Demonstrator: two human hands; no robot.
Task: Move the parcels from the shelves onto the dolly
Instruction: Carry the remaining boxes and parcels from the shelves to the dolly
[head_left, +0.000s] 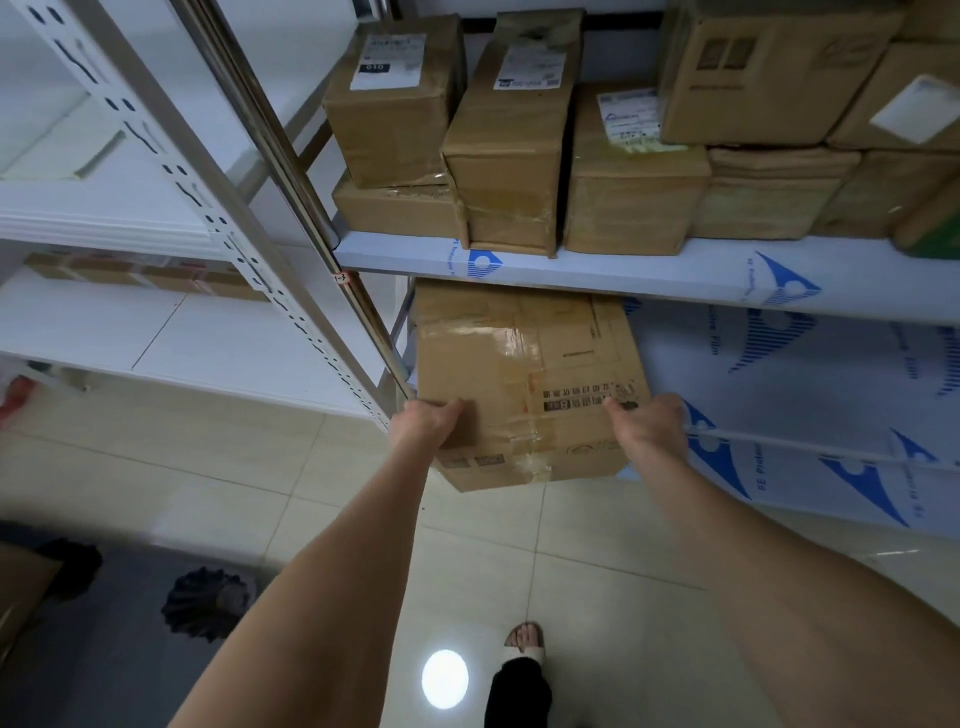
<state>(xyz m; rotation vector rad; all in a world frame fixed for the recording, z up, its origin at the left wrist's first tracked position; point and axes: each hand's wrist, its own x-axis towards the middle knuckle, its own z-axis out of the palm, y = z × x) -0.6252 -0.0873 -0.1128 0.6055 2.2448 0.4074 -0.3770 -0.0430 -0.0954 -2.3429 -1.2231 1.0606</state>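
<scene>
1 large taped parcel (524, 384) on lower shelf (810, 384), left end, near side sticking out past the edge. Left hand (428, 421) curled on its near-left corner, right hand (649, 423) curled on its right edge. Stacked boxes (509, 135) on upper shelf (623, 278).

Steel upright (366, 322) crowds the parcel (524, 379) on the left; bare shelf (779, 410) lies open rightward.

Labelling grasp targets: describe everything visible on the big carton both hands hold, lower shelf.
The carton is a brown cardboard box, creased and worn, sealed with glossy clear tape, with printed codes near its front edge. It lies on the lower shelf, front end apparently past the shelf's edge, back under the upper shelf. The left hand grips its front left corner, the right hand its front right corner.
</scene>
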